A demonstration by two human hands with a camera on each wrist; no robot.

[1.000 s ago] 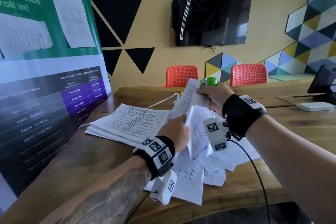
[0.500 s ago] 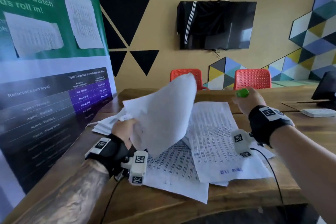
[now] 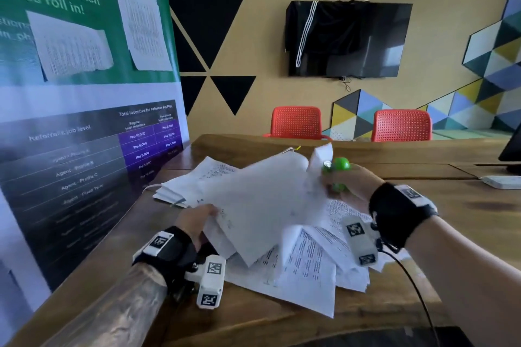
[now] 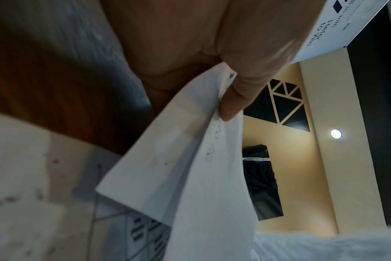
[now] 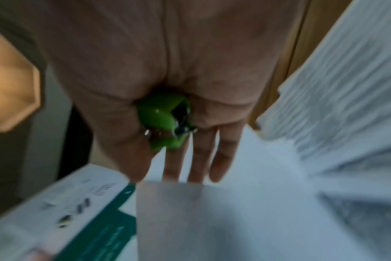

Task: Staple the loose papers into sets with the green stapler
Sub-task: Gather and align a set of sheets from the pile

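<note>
My left hand (image 3: 198, 220) pinches a set of white sheets (image 3: 253, 200) at its lower left edge; in the left wrist view the thumb (image 4: 232, 102) presses on the paper (image 4: 190, 167). The set slants up to the right, and its far corner reaches the green stapler (image 3: 338, 167). My right hand (image 3: 353, 182) grips that stapler, which shows in the palm in the right wrist view (image 5: 163, 120), blurred. Loose printed papers (image 3: 304, 267) lie fanned on the wooden table (image 3: 253, 315) under both hands.
A neat stack of papers (image 3: 174, 190) lies at the back left by a standing banner (image 3: 84, 149). A white box (image 3: 501, 182) and a dark monitor (image 3: 511, 149) sit at the right. Two red chairs (image 3: 296, 122) stand behind the table.
The sheets in my left hand have dropped from a raised bulge and swung right toward the stapler. My right hand has come down and left with the stapler to meet their corner.
</note>
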